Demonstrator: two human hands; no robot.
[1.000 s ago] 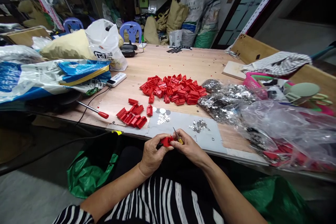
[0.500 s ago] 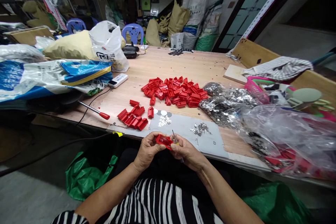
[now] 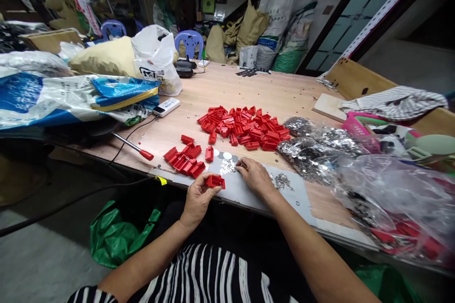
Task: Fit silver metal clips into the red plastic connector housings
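My left hand [image 3: 197, 197] is closed on a red plastic housing [image 3: 215, 181], a small hollow part pinched between thumb and fingers at the table's front edge. My right hand [image 3: 256, 176] is closed on a slim metal tool [image 3: 241, 163], mostly hidden by the fingers. Its tip is beside a small pile of bright flat metal pieces [image 3: 227, 166] on the grey mat [image 3: 245, 191]. A second pile of small metal parts [image 3: 282, 181] lies right of that hand. Several red housings [image 3: 185, 161] sit in a group beyond my left hand.
A large heap of red housings [image 3: 245, 128] covers the table's middle. Clear bags of metal parts [image 3: 305, 151] lie to the right, near a pink basket [image 3: 357, 128]. On the left, a red-tipped lever [image 3: 145, 154] sticks out near a white device [image 3: 167, 107] and plastic sacks [image 3: 124, 94].
My right hand has moved away from the red housing, forward to the bright metal pieces, with the slim tool. My left hand keeps the housing, now slightly further left. The view has shifted a little.
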